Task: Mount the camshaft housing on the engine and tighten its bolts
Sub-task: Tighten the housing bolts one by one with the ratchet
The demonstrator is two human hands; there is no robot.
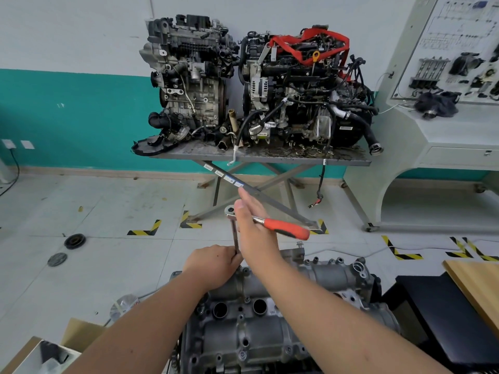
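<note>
Left grip (216, 264): my fingers pinch the extension bar (235, 237) low down.
Right grip (252, 225): wrapped round the ratchet (270, 221) near its head.
Housing (259, 319): sits on the engine below my arms.

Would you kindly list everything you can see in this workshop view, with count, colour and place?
camshaft housing: one, grey metal, on the engine at bottom centre
ratchet wrench: one, chrome with a red-orange handle, above the housing
extension bar: one, dark steel, running from the ratchet head down toward the housing's far edge
engines on stand: two, grey and black, side by side on a metal table by the wall
red strap: one, draped over the right-hand engine
training board: one, pale grey, far right
cardboard box: one, brown, bottom left
round discs: two, dark, on the floor at left
left hand: pinches the extension bar low down
right hand: holds the ratchet near its head
</note>
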